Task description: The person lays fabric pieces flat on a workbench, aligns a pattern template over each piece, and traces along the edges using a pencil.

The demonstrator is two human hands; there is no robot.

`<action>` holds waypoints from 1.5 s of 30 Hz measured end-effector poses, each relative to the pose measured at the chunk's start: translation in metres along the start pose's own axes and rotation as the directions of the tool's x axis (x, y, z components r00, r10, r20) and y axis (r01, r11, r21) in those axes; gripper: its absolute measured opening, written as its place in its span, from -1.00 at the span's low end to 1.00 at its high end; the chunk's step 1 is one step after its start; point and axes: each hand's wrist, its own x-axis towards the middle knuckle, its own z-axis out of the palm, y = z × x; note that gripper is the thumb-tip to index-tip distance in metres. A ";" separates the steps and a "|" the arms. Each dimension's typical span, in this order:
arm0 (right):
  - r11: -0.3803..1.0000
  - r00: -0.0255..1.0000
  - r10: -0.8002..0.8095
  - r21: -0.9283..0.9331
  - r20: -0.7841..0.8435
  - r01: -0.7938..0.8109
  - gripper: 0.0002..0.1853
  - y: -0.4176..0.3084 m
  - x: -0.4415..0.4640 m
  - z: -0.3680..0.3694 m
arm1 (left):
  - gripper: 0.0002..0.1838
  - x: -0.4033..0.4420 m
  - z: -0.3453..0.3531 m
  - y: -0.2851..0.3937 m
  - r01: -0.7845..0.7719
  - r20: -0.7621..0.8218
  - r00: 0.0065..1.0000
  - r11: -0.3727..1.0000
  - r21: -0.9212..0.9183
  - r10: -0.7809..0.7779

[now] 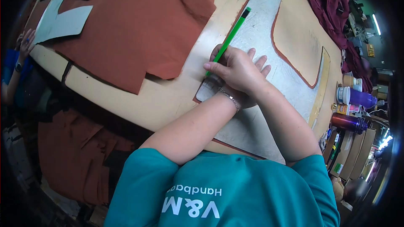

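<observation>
A pale grey, scuffed pattern template (290,38) lies on reddish-brown fabric, which shows as a thin edge around its outline. My left hand (261,64), with a bracelet at its wrist, lies flat on the template, fingers spread; my right hand covers most of it. Crossing over it, my right hand (237,68) pinches a green pencil (230,38) between thumb and fingers. The pencil's black-banded end points up and away, while its lower end sits near the template's left edge. Whether the tip touches anything is hard to see.
Reddish-brown fabric (143,29) covers the table (113,100) to the left, with a white template (69,23) on it. Another person's hand (26,42) is at the far left. Maroon cloth (330,12), bottles (349,122) and cardboard boxes (357,153) stand along the right.
</observation>
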 end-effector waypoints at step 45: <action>0.994 0.975 0.060 0.081 0.213 -0.078 -0.71 -0.016 0.002 -0.007 | -0.19 -0.003 0.004 0.002 0.042 -0.063 0.997 0.998 -0.042 -0.045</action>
